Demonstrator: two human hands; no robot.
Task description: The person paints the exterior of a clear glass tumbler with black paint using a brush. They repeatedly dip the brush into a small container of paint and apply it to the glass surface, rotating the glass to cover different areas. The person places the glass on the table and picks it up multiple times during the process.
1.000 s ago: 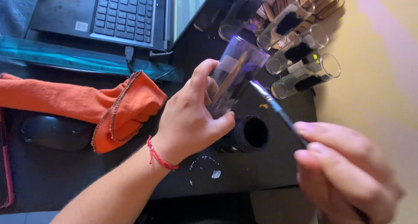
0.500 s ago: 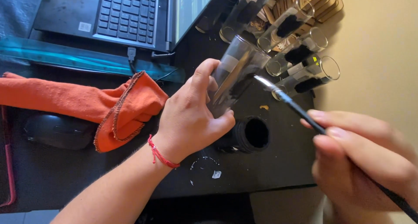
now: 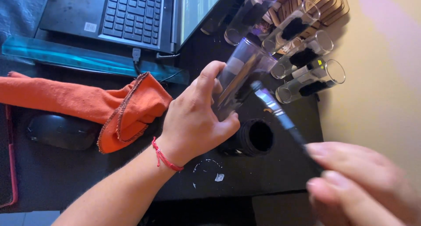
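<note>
1. Head view looks down on a dark table [image 3: 66,182]. The left hand [image 3: 193,120] is wrapped around a clear tube [image 3: 239,79], fingers curled along one side and thumb on the other, so the tube is gripped firmly and tilted with its open mouth toward the upper right.
2. That tilt presents the tube's opening to a slim tool [image 3: 276,114] held by the right hand [image 3: 359,182] at lower right. Its fingers are pinched closed on the dark handle; the pale, shiny tip lies against the tube's wall. The hand is blurred, so the exact grip is hard to read.
3. Just below the left hand's fingers, a black round cap [image 3: 254,138] lies on its side on the table, its hollow facing the camera.
4. Four more clear tubes [image 3: 307,79] lean in a row near the wall, each smooth and glassy with a dark patch inside; they sit well within reach.
5. An orange cloth [image 3: 118,107], soft with a stitched edge, is crumpled just left of the wrist. A black mouse [image 3: 57,131] lies partly under it.
6. A laptop [image 3: 127,15] and a translucent teal ruler [image 3: 83,59] sit farther back.
</note>
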